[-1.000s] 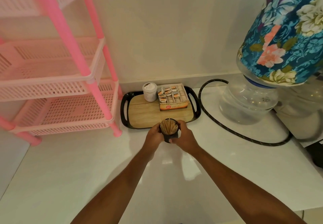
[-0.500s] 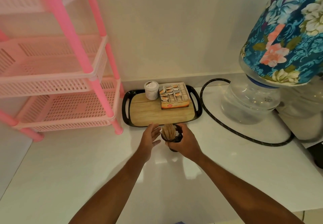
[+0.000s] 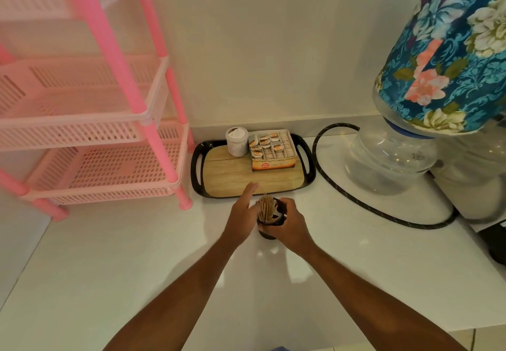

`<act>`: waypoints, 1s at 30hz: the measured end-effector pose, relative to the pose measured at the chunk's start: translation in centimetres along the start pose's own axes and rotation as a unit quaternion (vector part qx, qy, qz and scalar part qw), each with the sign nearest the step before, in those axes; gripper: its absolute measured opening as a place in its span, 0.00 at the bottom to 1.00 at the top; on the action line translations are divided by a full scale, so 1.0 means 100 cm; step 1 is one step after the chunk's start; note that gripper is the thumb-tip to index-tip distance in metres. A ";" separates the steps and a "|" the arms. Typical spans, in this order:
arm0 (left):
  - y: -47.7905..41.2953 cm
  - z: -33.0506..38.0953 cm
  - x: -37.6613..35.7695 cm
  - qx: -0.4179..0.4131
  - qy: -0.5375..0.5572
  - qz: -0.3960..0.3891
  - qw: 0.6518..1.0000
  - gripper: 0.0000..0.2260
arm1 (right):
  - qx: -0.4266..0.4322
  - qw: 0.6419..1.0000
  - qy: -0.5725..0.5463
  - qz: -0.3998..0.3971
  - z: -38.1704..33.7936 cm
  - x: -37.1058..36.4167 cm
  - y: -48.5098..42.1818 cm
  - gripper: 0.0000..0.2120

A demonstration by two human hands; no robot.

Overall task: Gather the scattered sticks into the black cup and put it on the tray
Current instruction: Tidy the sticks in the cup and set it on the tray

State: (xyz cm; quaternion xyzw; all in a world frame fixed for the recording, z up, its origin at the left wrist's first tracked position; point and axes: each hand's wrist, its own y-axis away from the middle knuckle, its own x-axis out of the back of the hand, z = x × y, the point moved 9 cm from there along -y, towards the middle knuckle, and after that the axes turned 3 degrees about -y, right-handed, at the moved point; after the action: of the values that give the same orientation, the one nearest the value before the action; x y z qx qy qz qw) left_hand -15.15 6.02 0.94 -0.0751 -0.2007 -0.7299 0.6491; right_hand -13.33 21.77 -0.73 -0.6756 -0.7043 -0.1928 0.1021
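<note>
The black cup (image 3: 269,224) stands on the white counter just in front of the tray (image 3: 232,178), a black-rimmed tray with a wood-look floor. A bundle of thin wooden sticks (image 3: 266,208) stands upright inside the cup, one stick poking higher than the others. My right hand (image 3: 287,223) wraps around the cup's right side. My left hand (image 3: 242,211) rests against the left of the sticks with its fingers apart and the forefinger stretched toward the tray. No loose sticks show on the counter.
On the tray stand a white lidded jar (image 3: 236,141) and an open box of sachets (image 3: 272,149). A pink plastic rack (image 3: 109,142) stands at the left. A black hose (image 3: 336,186) loops right of the tray, beside a water bottle (image 3: 391,159) under a floral cover.
My left hand let go of the cup, opened, and now touches the sticks with its forefinger extended. The right hand keeps its hold on the cup, which stays in front of the tray.
</note>
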 end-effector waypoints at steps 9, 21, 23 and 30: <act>0.015 0.011 -0.027 -0.182 -0.340 -0.058 0.921 0.36 | -0.021 0.999 0.006 -0.037 0.007 -0.001 0.000 0.41; 0.014 -0.020 -0.009 -0.009 -0.119 -0.046 0.992 0.35 | 0.051 0.971 0.220 -0.073 0.004 -0.006 0.015 0.53; 0.016 -0.024 -0.015 -0.011 -0.131 -0.078 0.988 0.35 | 0.060 0.961 0.257 -0.081 0.006 -0.009 0.016 0.53; 0.017 -0.027 -0.014 -0.003 -0.151 -0.065 0.986 0.37 | 0.132 0.927 0.347 -0.062 -0.008 -0.015 0.016 0.64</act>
State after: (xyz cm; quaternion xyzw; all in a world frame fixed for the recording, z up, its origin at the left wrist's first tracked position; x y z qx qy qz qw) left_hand -12.85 6.08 -1.70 -0.1731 -0.2982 -0.7519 0.5620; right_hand -11.75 20.12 -0.39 -0.5021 -0.6843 -0.3261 0.4162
